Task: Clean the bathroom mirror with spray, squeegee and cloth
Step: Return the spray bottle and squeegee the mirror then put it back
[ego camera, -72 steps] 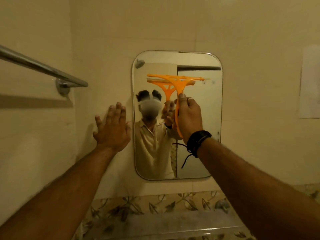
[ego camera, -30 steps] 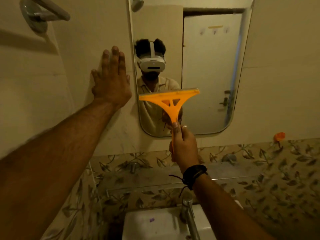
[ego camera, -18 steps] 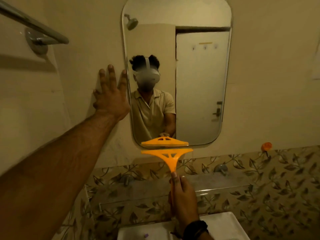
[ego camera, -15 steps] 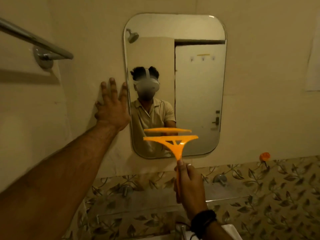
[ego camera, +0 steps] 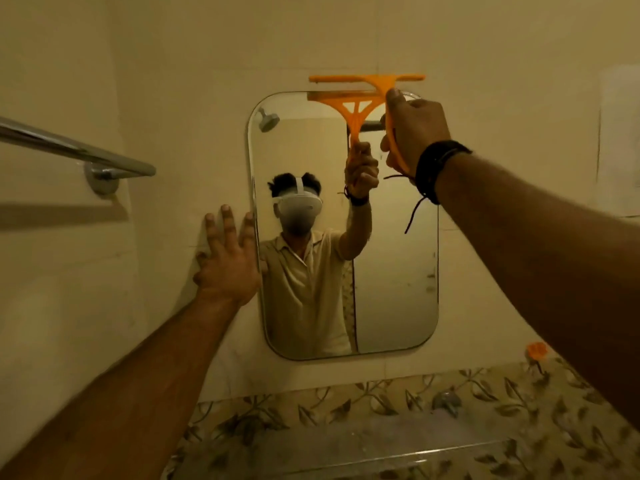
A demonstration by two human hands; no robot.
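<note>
A rounded rectangular mirror point(ego camera: 394, 278) hangs on the cream wall. My right hand point(ego camera: 414, 129) grips the handle of an orange squeegee point(ego camera: 367, 79), whose blade lies level at the mirror's top edge, right of centre. The squeegee's reflection shows just below it in the glass. My left hand point(ego camera: 227, 263) lies flat on the wall with fingers spread, touching the mirror's left edge. No spray bottle or cloth is in view.
A chrome towel bar point(ego camera: 74, 148) juts from the left wall. Below the mirror runs a leaf-patterned tile band with a narrow shelf point(ego camera: 398, 448). A small orange object point(ego camera: 536, 351) sits on the wall at lower right. A metal tap fitting point(ego camera: 446, 401) protrudes from the tiles.
My right hand has lifted the squeegee from the mirror's bottom edge up to its top edge. The left hand stays braced on the wall.
</note>
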